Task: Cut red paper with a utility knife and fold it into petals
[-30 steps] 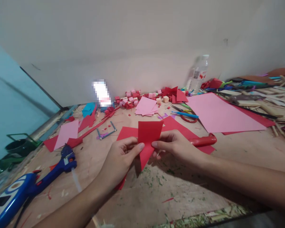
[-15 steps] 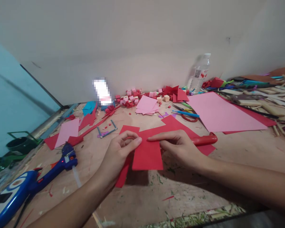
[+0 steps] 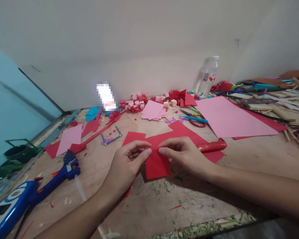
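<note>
On the desk (image 3: 144, 205) my left hand (image 3: 126, 166) and right hand (image 3: 186, 154) are both pinching a red paper piece (image 3: 156, 164); red-handled tool (image 3: 211, 146) lying just behind, glue gun (image 3: 64, 174) off left.

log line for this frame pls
left hand: pinching red paper piece | right hand: pinching same piece | paper low over table | glue gun left

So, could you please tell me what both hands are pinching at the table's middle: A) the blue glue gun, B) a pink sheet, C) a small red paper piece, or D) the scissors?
C: the left hand and right hand pinch the top edge of the small red paper piece.
</note>
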`<state>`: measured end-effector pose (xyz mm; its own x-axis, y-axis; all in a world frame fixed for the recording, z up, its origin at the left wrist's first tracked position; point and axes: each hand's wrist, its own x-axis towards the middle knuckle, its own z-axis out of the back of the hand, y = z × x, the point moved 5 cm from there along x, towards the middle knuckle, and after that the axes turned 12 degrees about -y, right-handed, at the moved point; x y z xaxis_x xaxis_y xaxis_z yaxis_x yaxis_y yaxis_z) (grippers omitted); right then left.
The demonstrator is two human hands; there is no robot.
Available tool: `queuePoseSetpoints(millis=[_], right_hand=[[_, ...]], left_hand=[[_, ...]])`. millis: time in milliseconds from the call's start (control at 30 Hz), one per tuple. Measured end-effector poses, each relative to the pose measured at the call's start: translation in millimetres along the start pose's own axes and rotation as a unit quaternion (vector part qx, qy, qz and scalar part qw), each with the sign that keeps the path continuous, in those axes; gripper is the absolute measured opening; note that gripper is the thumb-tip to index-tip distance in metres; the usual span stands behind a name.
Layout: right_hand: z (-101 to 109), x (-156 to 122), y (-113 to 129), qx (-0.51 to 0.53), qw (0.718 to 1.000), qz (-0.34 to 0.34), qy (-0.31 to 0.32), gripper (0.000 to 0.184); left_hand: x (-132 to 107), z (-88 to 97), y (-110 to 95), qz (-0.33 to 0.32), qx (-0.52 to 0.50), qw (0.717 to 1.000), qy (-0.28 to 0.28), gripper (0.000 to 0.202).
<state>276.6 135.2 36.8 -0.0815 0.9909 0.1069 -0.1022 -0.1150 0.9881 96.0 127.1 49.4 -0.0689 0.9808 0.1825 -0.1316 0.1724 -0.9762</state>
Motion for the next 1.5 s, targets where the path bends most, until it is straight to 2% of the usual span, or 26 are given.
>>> queuePoseSetpoints(millis=[100, 167, 433, 900, 1200, 1333, 1500], right_hand=[[1.0, 0.3, 1.3, 0.008, 1.0, 0.009, -0.011, 0.023], [1.5, 0.3, 2.5, 0.006, 1.0, 0.015, -0.013, 0.022], [2.3, 1.2, -0.1, -0.021, 1.0, 0.007, 0.002, 0.026], [2.5, 0.2, 2.0, -0.055, 0.998, 0.022, 0.004, 0.022], [-8.9, -4.9, -4.7, -0.061, 0.996, 0.02, 0.067, 0.03], [-5.9, -4.6, -4.9, -0.088, 0.994, 0.023, 0.063, 0.036], [-2.7, -2.2, -0.7, -0.087, 0.995, 0.015, 0.044, 0.038]], left_hand=[[0.4, -2.2, 3.8, 0.05, -0.029, 0.998, 0.022, 0.013], [0.8, -3.1, 3.5, 0.055, -0.036, 0.997, 0.037, 0.013], [-0.1, -2.1, -0.7, -0.013, 0.027, 0.999, 0.039, 0.014], [-4.3, -3.4, -2.4, -0.011, 0.032, 0.998, 0.046, 0.016], [-10.4, -8.4, -3.1, -0.034, 0.091, 0.992, 0.078, 0.02], [-8.3, -7.1, -2.4, -0.01, 0.073, 0.995, 0.063, 0.021], [0.5, -0.4, -3.1, -0.014, 0.062, 0.997, 0.034, 0.018]])
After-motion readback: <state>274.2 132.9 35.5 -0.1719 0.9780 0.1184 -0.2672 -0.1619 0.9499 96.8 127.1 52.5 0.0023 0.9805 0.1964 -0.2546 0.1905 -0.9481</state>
